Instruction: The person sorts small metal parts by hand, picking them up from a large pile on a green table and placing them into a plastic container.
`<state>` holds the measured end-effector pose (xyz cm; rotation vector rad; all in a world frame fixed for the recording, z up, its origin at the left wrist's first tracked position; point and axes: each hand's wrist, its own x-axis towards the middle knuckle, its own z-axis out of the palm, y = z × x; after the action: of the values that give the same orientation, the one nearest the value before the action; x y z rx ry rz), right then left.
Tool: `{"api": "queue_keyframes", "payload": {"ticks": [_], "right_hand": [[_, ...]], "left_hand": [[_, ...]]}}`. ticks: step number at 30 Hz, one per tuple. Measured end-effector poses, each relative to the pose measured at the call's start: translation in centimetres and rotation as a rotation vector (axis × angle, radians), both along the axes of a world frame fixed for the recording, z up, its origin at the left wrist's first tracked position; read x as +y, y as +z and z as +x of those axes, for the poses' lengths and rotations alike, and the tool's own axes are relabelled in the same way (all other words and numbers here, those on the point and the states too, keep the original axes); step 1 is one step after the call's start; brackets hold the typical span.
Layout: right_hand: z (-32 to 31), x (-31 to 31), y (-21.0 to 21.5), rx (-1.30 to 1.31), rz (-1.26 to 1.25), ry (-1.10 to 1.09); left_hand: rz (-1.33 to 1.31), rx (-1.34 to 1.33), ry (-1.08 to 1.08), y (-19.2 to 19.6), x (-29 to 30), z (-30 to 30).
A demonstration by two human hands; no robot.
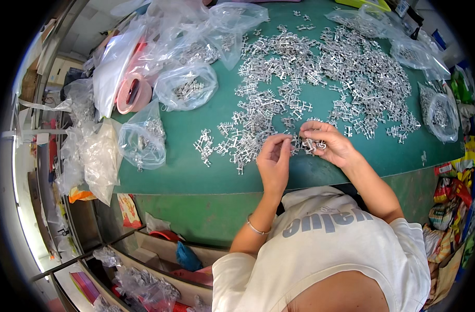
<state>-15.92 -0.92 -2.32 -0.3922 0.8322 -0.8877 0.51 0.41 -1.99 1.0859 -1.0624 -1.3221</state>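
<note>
You are working in a workshop, loose metal parts (372,78) spreading across your green counter (195,177), plastic bags (210,80) holding more, cluttered compartments (159,245) standing below.

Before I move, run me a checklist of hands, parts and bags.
1. Right hand holding parts: ok, at its fingers.
2. Left hand free: cannot tell; its fingers could hide a part.
3. Pile near the hands: ok, just beyond them.
4. All parts bagged: not ok, many lie loose on the table.
5. Bracelet away from parts: ok.
6. Bags away from hands: ok, off to the sides.
</note>
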Motion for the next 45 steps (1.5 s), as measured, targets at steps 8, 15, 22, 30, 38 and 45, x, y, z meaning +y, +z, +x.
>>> {"api": "queue_keyframes", "payload": {"ticks": [8, 15, 22, 30, 38, 45], "right_hand": [[-0.1, -2.7, 1.3, -0.127, 0.028, -0.119], [2.5, -4.1, -0.9, 1.476, -0.975, 0.041], [1.1, -3.8, 2.8, 0.864, -0.507, 0.119], [0.2, -2.1, 2.6, 0.389, -0.246, 0.232], [-0.6, -1.2, 1.2, -0.011, -0.093, 0.289], [0.3, 0.0, 2.8, 0.048, -0.063, 0.208]], "left_hand": [[0.001, -0.009, 0.122, -0.9, -0.3, 1.5], [-0.027, -0.075, 0.052, -1.5, -0.1, 1.5], [-0.009, -0.055, 0.043, -0.8, 0.0, 1.6], [-0.063, 0.033, -0.178, -0.1, -1.4, 1.4], [-0.162, -0.085, -0.110, 1.7, -0.6, 1.1], [-0.453, -0.260, 0.066, 1.6, 1.1, 0.2]]}}
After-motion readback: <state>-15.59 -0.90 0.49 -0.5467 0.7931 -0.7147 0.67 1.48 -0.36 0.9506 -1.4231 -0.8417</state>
